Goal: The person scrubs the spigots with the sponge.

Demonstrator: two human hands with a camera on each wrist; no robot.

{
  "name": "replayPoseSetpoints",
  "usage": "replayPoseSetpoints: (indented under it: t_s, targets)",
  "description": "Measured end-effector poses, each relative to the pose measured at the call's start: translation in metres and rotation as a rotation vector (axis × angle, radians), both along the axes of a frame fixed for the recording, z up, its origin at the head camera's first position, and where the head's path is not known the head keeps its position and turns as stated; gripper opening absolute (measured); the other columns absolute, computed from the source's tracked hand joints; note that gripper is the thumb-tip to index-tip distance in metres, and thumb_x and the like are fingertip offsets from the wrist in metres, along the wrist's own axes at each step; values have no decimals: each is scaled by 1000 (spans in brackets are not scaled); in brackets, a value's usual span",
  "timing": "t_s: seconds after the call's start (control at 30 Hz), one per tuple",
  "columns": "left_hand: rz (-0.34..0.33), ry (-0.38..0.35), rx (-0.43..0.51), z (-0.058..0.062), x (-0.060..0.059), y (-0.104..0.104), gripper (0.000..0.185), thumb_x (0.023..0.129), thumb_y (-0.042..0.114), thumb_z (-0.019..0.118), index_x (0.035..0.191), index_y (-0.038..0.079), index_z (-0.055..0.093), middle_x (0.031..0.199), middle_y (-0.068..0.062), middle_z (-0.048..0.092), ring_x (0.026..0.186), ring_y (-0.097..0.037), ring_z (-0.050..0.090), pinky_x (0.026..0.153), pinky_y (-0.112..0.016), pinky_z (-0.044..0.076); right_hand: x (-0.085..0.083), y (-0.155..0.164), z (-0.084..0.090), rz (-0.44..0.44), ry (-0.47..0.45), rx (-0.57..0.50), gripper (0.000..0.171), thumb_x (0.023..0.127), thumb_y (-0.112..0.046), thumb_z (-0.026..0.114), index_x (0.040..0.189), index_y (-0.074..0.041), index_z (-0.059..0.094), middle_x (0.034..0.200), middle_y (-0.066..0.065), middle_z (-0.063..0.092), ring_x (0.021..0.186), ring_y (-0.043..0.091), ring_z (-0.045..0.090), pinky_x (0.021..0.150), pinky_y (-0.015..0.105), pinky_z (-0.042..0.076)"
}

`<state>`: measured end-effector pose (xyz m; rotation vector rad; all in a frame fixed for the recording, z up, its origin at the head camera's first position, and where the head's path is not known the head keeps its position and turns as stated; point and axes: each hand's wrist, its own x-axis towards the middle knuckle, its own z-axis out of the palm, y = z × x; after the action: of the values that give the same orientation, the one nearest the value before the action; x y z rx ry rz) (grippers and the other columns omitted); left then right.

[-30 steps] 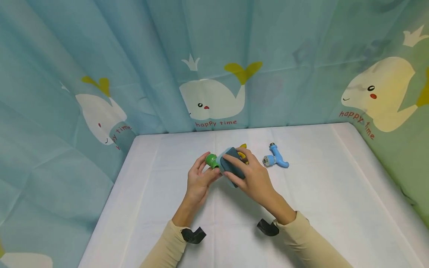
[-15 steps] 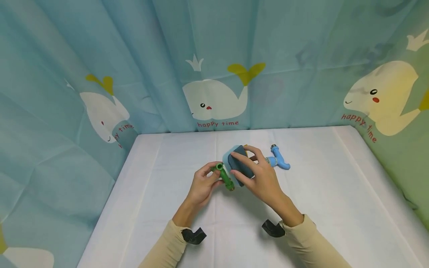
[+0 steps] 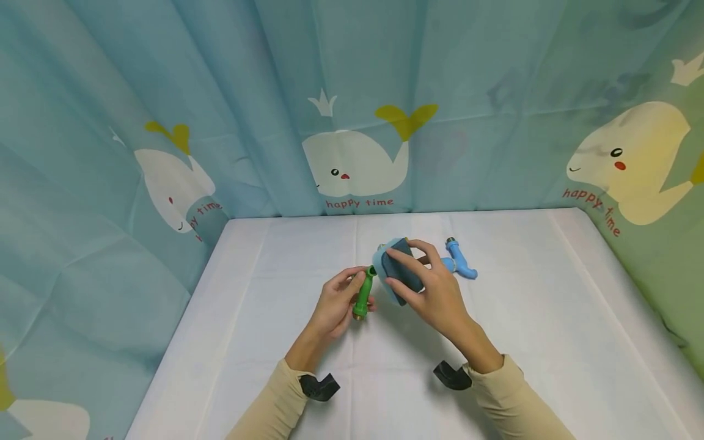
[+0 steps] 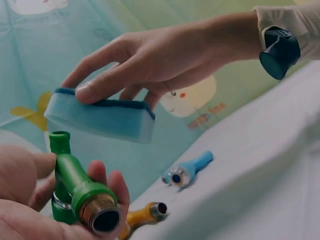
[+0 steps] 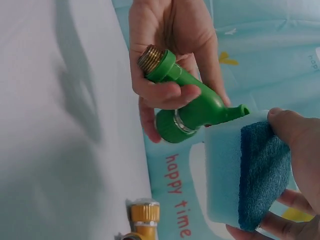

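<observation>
The left hand [image 3: 332, 305] has its fingers and thumb wrapped round a green tap [image 3: 362, 296], lifted off the white table [image 3: 264, 342], its brass threaded end pointing back toward the person. Just to the right of the tap, the right hand [image 3: 434, 293] pinches a blue sponge [image 3: 397, 275] between thumb and fingers, dark scouring face up; the tap's narrow spout sits right at the sponge's edge, though whether they touch I cannot tell. Beyond the sponge, on the table, a light blue tap [image 3: 459, 264] lies near the curtain [image 3: 352, 104], and a yellow tap [image 4: 142, 216] lies just beside it, mostly hidden behind the sponge from above.
</observation>
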<state>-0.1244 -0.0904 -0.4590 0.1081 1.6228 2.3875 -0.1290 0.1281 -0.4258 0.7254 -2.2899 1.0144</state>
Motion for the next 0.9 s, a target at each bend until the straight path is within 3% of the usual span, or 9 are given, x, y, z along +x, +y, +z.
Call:
replayPoseSetpoints:
  t_s: [0.1,0.2,0.3,0.37,0.47,0.67,0.9]
  targets:
    - [-7,-26,24,-1,0,-1,41,105,8,58,144,-1,50,113,-15,55,81,-19,67,76,-36,62,0,3,-2,-14,4,-1,57,82,-22,89,134,-21,69,139,19,53,94,31,66,57,36,58]
    - [-28,-16,53,-2,0,-4,49,101,-4,58,148,0,46,125,-19,50,94,-26,68,87,-44,61,-1,6,-3,-26,8,-1,57,81,-22,90,134,-21,69,138,20,53,91,30,66,60,39,57]
    - [-49,3,38,-2,1,-5,55,101,-5,59,152,4,43,137,-27,43,105,-33,69,93,-53,57,-2,7,-3,-27,14,-4,57,81,-21,90,134,-21,69,138,20,53,90,30,66,59,38,57]
    - [-42,-5,10,-1,2,-5,61,101,-2,61,156,10,38,141,-30,42,108,-39,70,90,-51,59,-2,6,-4,-11,20,-6,58,80,-20,90,135,-21,69,139,20,53,91,30,66,58,36,57]
    - [-31,-31,-25,1,3,-4,72,100,2,66,160,13,28,142,-32,46,106,-41,71,85,-45,61,-1,3,-5,19,46,10,60,80,-19,90,135,-20,68,139,20,52,94,32,66,55,35,58]
    - [17,-43,-74,0,4,-1,72,93,2,75,155,3,38,128,-27,64,95,-38,75,77,-42,63,-2,-1,-8,7,142,116,59,81,-24,89,137,-22,68,142,24,52,96,36,66,54,40,58]
    - [59,-49,-87,-2,3,1,75,91,8,78,154,-3,38,118,-29,68,86,-34,76,72,-41,64,-6,-3,-8,-53,184,147,58,81,-24,90,135,-24,68,139,24,54,95,37,66,55,43,58]
